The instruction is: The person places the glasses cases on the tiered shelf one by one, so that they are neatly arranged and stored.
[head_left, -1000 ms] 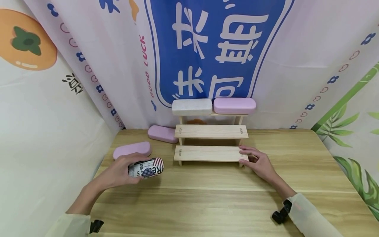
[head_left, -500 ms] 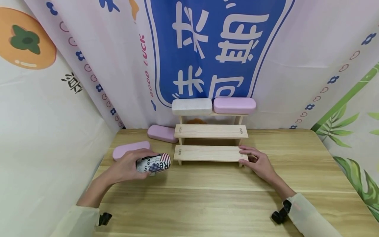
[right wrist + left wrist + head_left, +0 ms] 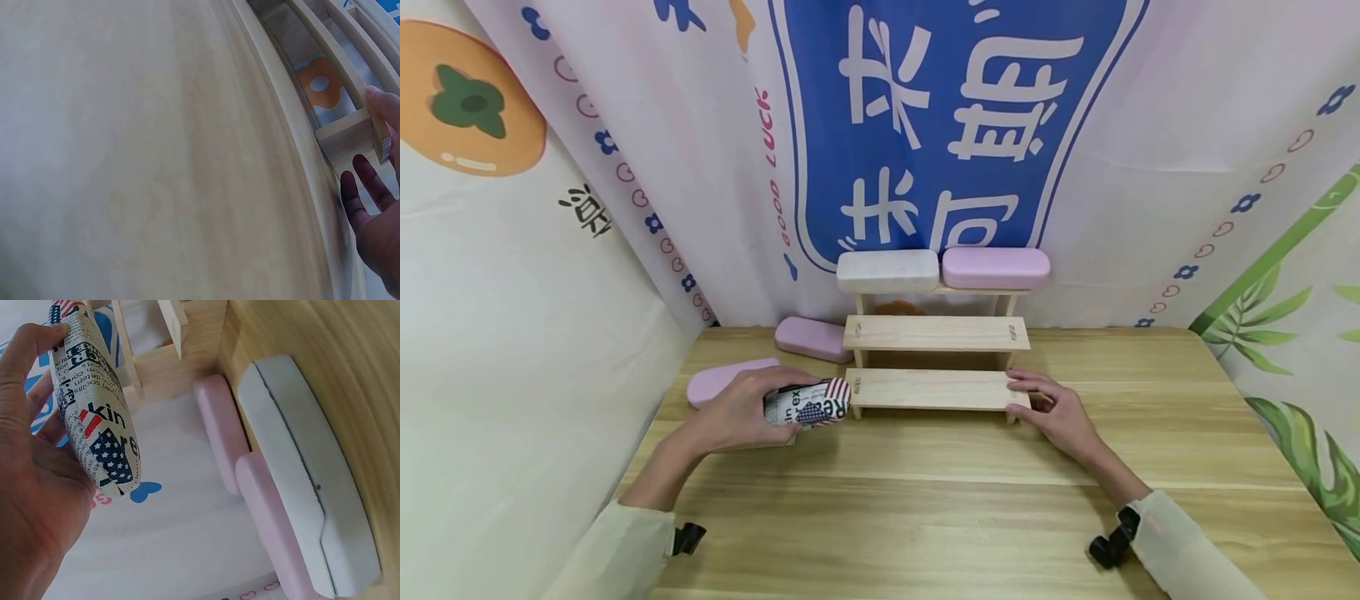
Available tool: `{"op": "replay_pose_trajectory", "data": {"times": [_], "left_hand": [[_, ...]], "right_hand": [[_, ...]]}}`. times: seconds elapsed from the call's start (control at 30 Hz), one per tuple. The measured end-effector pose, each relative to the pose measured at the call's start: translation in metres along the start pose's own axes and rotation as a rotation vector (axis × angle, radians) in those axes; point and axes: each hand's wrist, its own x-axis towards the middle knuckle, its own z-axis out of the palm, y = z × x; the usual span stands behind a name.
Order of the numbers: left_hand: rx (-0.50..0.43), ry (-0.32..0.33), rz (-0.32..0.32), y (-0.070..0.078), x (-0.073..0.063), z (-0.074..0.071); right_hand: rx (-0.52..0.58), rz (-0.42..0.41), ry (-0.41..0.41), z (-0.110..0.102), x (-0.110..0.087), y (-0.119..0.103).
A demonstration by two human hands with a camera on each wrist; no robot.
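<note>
My left hand (image 3: 737,414) grips a glasses case (image 3: 808,403) with newspaper print and an American flag pattern, just left of the lowest step of a wooden tiered stand (image 3: 932,388). In the left wrist view the printed case (image 3: 97,394) is held up between thumb and fingers, above the tabletop. My right hand (image 3: 1057,414) pinches the right end of that lowest step. The right wrist view has the thumb over the board's end (image 3: 379,134) and two fingers spread below it.
A white glasses case (image 3: 306,481) lies on the table beneath my left hand, beside two pink cases (image 3: 730,379). On the stand's top step sit a white speckled case (image 3: 887,271) and a pink-purple case (image 3: 996,267). A printed curtain (image 3: 1150,167) hangs behind the table.
My left hand has moved right and slightly away from me with the printed glasses case, nearing the lowest step. The right hand has stayed at the stand's end.
</note>
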Motion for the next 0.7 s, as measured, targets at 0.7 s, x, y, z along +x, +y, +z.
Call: {"op": "replay_pose_trajectory", "data": {"times": [0.7], "left_hand": [[-0.012, -0.01, 0.076, 0.01, 0.036, 0.001]], "right_hand": [[0.003, 0.009, -0.004, 0.0, -0.001, -0.001]]}}
